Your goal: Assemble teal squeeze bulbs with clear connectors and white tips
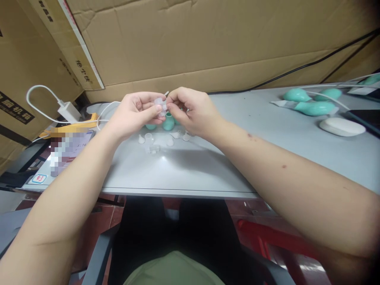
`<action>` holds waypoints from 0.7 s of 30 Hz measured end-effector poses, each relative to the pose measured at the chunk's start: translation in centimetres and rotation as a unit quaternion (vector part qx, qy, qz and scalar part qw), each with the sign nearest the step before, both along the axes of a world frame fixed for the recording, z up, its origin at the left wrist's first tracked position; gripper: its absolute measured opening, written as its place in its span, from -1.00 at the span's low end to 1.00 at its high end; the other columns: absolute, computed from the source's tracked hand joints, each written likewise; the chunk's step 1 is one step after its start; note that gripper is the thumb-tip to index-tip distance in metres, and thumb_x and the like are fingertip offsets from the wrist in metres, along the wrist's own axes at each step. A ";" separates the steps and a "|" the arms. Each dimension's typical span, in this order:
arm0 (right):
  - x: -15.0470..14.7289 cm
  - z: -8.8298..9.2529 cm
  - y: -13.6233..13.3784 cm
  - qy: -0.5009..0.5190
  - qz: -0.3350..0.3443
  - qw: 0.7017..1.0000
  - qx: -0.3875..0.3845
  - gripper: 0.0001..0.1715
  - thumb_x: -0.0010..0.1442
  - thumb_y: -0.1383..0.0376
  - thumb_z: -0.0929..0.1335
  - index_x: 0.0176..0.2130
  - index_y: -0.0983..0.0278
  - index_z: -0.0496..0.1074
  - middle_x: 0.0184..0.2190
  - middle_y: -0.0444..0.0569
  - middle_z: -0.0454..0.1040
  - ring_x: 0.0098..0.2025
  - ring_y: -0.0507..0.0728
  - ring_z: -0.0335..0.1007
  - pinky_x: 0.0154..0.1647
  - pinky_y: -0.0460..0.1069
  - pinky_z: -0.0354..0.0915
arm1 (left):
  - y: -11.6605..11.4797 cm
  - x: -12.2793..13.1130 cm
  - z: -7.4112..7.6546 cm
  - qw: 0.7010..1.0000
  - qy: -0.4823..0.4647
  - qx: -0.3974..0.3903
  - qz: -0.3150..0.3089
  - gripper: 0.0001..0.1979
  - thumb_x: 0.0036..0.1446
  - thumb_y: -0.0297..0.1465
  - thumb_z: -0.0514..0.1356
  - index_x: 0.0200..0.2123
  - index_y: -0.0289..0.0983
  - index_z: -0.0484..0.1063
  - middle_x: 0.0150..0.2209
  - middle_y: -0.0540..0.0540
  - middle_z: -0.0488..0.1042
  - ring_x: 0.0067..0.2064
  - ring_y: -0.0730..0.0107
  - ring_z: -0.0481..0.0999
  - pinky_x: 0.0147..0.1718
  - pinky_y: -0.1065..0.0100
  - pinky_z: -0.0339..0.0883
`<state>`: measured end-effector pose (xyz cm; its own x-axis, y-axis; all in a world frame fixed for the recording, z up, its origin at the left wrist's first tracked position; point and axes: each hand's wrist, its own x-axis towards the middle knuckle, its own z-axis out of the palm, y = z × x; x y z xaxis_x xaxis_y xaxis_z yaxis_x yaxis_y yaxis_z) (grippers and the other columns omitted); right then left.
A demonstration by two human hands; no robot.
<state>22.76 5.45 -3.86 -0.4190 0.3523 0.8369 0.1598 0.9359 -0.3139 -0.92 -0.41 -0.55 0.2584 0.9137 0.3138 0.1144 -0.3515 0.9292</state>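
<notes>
A translucent plastic piece (160, 102) sits between the left fingers (152, 112) and right fingers (178, 113).

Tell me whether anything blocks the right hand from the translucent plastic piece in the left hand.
Nothing visible does. The left hand holds the translucent plastic piece, and the right hand is right at it. The teal bulb shows lower in the picture, not between them.

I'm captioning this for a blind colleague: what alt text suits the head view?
A person's left hand holds a small translucent plastic piece above a grey table, with the right hand at its edge. On the table lie whitish cone-shaped parts and a clear fitting, beside partly hidden teal bulbs; more teal bulbs lie at right.
</notes>
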 end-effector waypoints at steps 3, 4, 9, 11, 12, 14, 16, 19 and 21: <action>0.0 -0.2 -0.1 -0.024 -0.032 0.999 0.002 -0.83 0.64 0.22 0.34 -0.11 0.12 0.40 -0.18 -0.04 0.65 -0.18 0.16 0.56 -0.14 0.11 0.38 | -0.2 0.2 0.2 1.000 -0.006 -0.013 0.007 -0.48 0.32 -0.12 0.73 0.18 -0.29 0.82 0.00 -0.23 0.90 -0.06 0.14 0.95 0.04 0.23 0.92; 0.0 -0.2 -0.2 -0.032 -0.041 0.999 0.001 -0.80 0.67 0.19 0.33 -0.11 0.12 0.38 -0.18 -0.04 0.64 -0.19 0.16 0.54 -0.15 0.12 0.36 | -0.2 0.3 0.3 1.000 -0.009 -0.018 0.008 -0.51 0.34 -0.16 0.72 0.18 -0.30 0.83 -0.01 -0.22 0.90 -0.06 0.15 0.95 0.04 0.23 0.92; 0.0 -0.2 -0.5 -0.059 -0.074 0.995 0.014 -0.74 0.74 0.13 0.27 -0.10 0.10 0.29 -0.17 -0.03 0.62 -0.20 0.16 0.50 -0.16 0.12 0.34 | -0.5 0.5 0.7 0.999 -0.014 -0.032 0.002 -0.59 0.33 -0.25 0.72 0.13 -0.32 0.84 -0.03 -0.20 0.90 -0.09 0.22 0.94 0.06 0.26 0.92; 0.0 -0.2 -0.5 -0.067 -0.082 0.994 0.026 -0.77 0.73 0.16 0.26 -0.09 0.09 0.25 -0.14 -0.03 0.65 -0.20 0.17 0.51 -0.18 0.11 0.32 | -0.6 0.6 0.8 0.999 -0.016 -0.031 -0.002 -0.61 0.33 -0.26 0.71 0.10 -0.32 0.84 -0.04 -0.19 0.90 -0.11 0.23 0.94 0.06 0.25 0.92; -0.1 -0.2 -0.5 -0.073 -0.086 0.993 0.029 -0.80 0.72 0.19 0.26 -0.08 0.09 0.23 -0.13 -0.02 0.66 -0.21 0.17 0.50 -0.20 0.10 0.31 | -0.7 0.6 0.8 0.999 -0.017 -0.030 -0.004 -0.62 0.33 -0.26 0.71 0.10 -0.32 0.84 -0.04 -0.18 0.90 -0.12 0.24 0.93 0.05 0.25 0.92; -0.1 -0.2 -0.4 -0.088 -0.096 0.991 0.028 -0.84 0.70 0.22 0.25 -0.07 0.08 0.21 -0.11 -0.02 0.67 -0.23 0.17 0.47 -0.23 0.09 0.27 | -0.7 0.7 0.8 0.999 -0.019 -0.028 -0.004 -0.62 0.32 -0.28 0.71 0.10 -0.32 0.84 -0.05 -0.18 0.90 -0.13 0.25 0.93 0.03 0.25 0.93; 0.0 -0.1 -0.5 -0.101 -0.108 0.989 0.017 -0.85 0.68 0.23 0.25 -0.06 0.08 0.20 -0.10 -0.01 0.67 -0.26 0.16 0.44 -0.24 0.09 0.25 | -0.6 0.7 0.7 0.999 -0.019 -0.028 -0.003 -0.61 0.32 -0.28 0.71 0.11 -0.32 0.84 -0.06 -0.18 0.90 -0.12 0.24 0.93 0.03 0.26 0.93; 0.0 0.2 -0.7 -0.113 -0.122 0.986 -0.003 -0.84 0.67 0.23 0.28 -0.06 0.08 0.20 -0.10 -0.03 0.66 -0.27 0.15 0.42 -0.22 0.08 0.24 | -0.5 0.7 0.6 1.000 -0.011 -0.029 -0.004 -0.57 0.32 -0.24 0.71 0.14 -0.31 0.83 -0.05 -0.20 0.91 -0.07 0.19 0.95 0.06 0.24 0.92; 0.1 0.4 -0.9 -0.115 -0.123 0.986 -0.008 -0.82 0.67 0.22 0.30 -0.07 0.08 0.19 -0.11 -0.04 0.65 -0.27 0.15 0.42 -0.20 0.08 0.25 | -0.5 0.6 0.5 1.000 -0.007 -0.029 -0.007 -0.54 0.32 -0.21 0.72 0.16 -0.31 0.83 -0.04 -0.20 0.91 -0.05 0.17 0.95 0.07 0.24 0.92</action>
